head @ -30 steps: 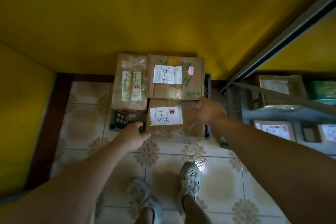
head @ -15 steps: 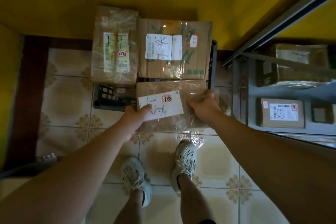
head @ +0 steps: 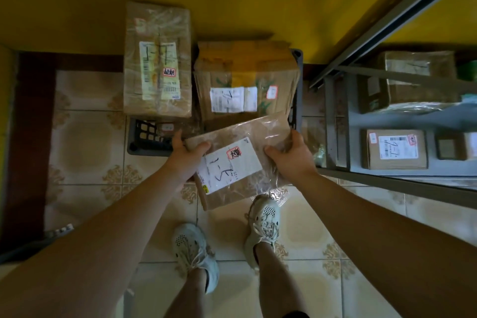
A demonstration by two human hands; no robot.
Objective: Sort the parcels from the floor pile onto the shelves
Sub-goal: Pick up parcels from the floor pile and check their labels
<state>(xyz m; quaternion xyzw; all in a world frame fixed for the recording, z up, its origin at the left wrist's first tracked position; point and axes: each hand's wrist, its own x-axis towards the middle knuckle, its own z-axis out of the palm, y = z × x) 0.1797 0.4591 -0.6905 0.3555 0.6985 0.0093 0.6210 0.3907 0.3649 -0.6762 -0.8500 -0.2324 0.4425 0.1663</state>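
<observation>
I see the left grip (head: 186, 156) and right grip (head: 290, 159) each clasping one end of the flat parcel (head: 232, 168), held between them. Black crate (head: 144, 137) sits just beyond the left grip; shelf (head: 402, 119) stands right of the right grip.

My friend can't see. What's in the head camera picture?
The left hand and right hand grip a flat plastic-wrapped parcel above a tiled floor. Behind it, two bigger boxes rest on a dark crate; grey shelves at right hold more parcels.
</observation>
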